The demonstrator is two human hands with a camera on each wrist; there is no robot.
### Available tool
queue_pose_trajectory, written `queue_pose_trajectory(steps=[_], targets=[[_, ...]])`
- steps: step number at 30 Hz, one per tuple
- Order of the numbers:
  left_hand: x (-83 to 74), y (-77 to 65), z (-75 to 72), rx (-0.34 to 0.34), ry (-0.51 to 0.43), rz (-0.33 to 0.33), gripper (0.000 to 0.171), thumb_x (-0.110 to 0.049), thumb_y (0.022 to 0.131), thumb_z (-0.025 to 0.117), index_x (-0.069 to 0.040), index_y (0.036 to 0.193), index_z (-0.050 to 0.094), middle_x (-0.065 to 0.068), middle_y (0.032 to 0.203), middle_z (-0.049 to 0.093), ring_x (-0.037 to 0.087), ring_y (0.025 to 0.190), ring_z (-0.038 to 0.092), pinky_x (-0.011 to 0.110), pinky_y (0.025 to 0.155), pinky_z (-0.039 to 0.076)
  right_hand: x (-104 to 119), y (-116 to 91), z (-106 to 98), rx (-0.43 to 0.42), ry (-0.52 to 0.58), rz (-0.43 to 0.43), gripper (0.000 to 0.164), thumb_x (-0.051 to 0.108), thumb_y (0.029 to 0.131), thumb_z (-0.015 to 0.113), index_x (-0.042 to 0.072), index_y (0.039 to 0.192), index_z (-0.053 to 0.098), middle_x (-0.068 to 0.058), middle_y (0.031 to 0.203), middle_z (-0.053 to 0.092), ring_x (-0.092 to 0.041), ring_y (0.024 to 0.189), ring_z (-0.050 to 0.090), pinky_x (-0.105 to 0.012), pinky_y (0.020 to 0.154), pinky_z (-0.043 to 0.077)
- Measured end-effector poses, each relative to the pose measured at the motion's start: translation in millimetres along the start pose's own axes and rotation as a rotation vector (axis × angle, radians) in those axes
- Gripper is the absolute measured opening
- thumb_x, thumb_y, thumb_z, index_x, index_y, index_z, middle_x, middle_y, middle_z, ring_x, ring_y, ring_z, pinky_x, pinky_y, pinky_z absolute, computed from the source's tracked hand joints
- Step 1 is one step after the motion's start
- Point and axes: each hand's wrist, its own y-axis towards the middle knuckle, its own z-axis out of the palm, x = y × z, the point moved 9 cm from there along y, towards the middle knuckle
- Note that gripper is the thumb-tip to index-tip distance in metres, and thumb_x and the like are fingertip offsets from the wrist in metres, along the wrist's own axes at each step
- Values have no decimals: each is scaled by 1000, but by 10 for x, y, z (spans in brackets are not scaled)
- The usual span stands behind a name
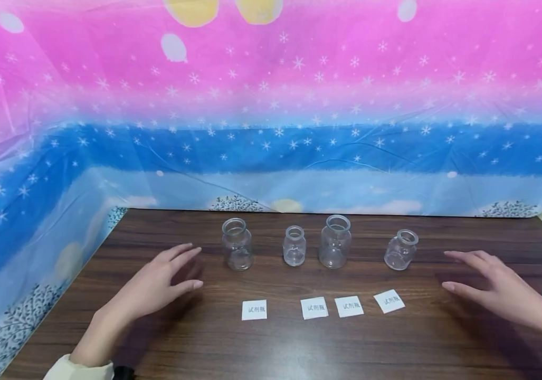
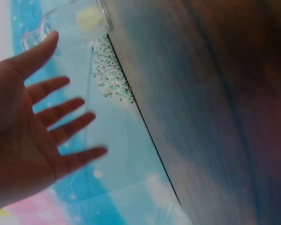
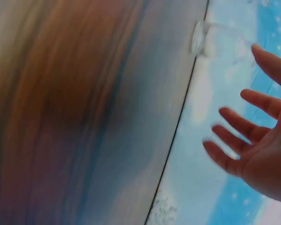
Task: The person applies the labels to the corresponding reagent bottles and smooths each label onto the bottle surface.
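Observation:
My left hand (image 1: 157,282) hovers over the left part of the table, fingers spread and holding nothing. Nearest to it stands a large clear glass bottle (image 1: 238,248), a short gap from the fingertips. A small glass bottle (image 1: 294,248) and another large one (image 1: 335,245) stand upright in the middle. At the right is a second small bottle (image 1: 401,250), with my right hand (image 1: 498,287) apart from it, fingers extended and nothing held. Both wrist views show the left palm (image 2: 28,136) and right palm (image 3: 267,154) bare, with part of a bottle beyond each thumb.
White paper labels with printed characters lie in front of the bottles: one at left (image 1: 254,310), two in the middle (image 1: 314,307) (image 1: 349,306), and a tilted one at right (image 1: 389,301). A patterned cloth (image 1: 271,148) hangs behind the dark wooden table (image 1: 280,353).

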Motion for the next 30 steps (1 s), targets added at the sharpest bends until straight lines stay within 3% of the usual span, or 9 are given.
queue_pose_trajectory(steps=[4,12,18,25,30], targets=[[-129,-46,52,45,-124,66,55,-34,85,64,-7,130,49,14,126,51,34,113,49,50,88,40,279,37,46,26,114,-42,47,23,77,74,13,120,57,-2,103,60,-5,90,53,-21,72,42],[-440,-28,138,110,-279,213,44,-36,86,61,-7,119,57,5,110,60,19,94,58,34,76,48,993,219,360,217,329,-186,40,23,82,69,10,118,57,-3,108,61,-11,92,58,-30,74,48],[-623,69,261,133,-328,252,37,-32,86,62,-5,111,60,4,102,59,15,86,57,28,70,48,1482,424,694,376,475,-224,42,29,83,66,3,115,57,-9,110,60,-21,96,57,-35,79,48],[-703,135,459,166,-316,282,28,-23,82,68,-6,104,61,-1,94,56,10,77,53,26,66,45,1957,606,1063,547,535,-223,46,29,82,67,2,117,56,-9,110,59,-25,102,56,-36,86,45],[-707,148,522,154,-298,308,25,-21,81,69,-7,101,62,-2,92,55,10,77,51,25,66,44,2227,674,1245,559,499,-304,40,25,81,69,3,114,58,-4,99,57,-18,93,54,-30,81,44]])
